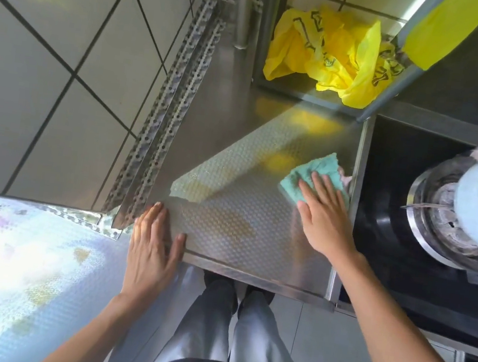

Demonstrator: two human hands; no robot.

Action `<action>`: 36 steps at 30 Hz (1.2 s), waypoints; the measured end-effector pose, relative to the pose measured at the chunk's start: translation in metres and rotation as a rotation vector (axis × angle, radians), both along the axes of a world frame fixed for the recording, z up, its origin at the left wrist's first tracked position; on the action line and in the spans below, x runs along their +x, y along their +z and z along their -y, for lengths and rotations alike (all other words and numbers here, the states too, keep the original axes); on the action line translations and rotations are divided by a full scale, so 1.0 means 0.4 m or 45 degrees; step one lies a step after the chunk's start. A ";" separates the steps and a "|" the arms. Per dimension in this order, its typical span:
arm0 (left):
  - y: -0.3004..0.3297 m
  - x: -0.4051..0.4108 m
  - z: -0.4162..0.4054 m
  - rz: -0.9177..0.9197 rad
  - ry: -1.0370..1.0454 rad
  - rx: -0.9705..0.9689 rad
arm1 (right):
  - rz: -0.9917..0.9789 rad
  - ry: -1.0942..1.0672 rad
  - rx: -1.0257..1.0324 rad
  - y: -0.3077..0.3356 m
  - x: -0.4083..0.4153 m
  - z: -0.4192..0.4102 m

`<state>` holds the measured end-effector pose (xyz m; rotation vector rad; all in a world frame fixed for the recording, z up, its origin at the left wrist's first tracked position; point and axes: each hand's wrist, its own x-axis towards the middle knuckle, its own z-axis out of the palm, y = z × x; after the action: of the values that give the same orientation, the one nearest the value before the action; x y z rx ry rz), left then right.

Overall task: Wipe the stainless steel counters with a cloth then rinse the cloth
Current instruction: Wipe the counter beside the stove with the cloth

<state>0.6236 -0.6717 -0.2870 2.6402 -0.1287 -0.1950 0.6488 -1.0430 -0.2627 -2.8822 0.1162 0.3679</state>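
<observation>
The left hand (154,248) lies flat, fingers straight, on the near-left corner of the dimpled stainless steel counter (241,218) (bracing, it seems). Well to its right, the right hand (324,211) presses the crumpled teal cloth (314,173) at the counter's right edge, so unwiped steel likely lies leftward.

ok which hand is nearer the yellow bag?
Right. The right hand presses flat on the green cloth, on the counter below the yellow bag. The left hand rests flat at the counter's near-left edge, farther off.
</observation>
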 end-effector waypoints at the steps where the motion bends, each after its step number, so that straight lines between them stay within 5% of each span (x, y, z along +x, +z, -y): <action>1: 0.001 0.012 -0.005 0.009 -0.004 -0.028 | 0.003 -0.085 -0.006 0.005 0.041 0.002; 6: 0.022 0.045 -0.017 0.047 -0.055 -0.054 | 0.038 -0.164 0.070 0.004 0.187 -0.148; 12: 0.033 0.086 -0.008 0.023 -0.073 -0.025 | 0.038 0.393 0.086 -0.001 0.022 -0.152; 17: 0.022 0.086 -0.013 0.010 -0.077 -0.016 | -0.038 0.013 -0.014 0.006 0.120 0.038; 22: 0.013 0.089 -0.013 0.018 -0.048 -0.034 | 0.036 -0.247 0.077 -0.006 0.334 -0.123; 26: 0.014 0.089 -0.012 0.016 -0.035 -0.027 | 0.086 0.212 0.170 -0.018 0.237 -0.312; 30: 0.018 0.087 -0.013 0.013 -0.031 -0.028 | 0.080 0.495 0.110 -0.011 0.080 -0.206; 36: 0.024 0.092 -0.009 -0.034 -0.018 -0.014 | 0.043 -0.146 0.038 0.020 0.300 -0.119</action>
<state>0.6604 -0.6680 -0.2774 2.6255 -0.1394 -0.2334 0.7688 -0.9954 -0.2546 -2.8353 0.2664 0.2973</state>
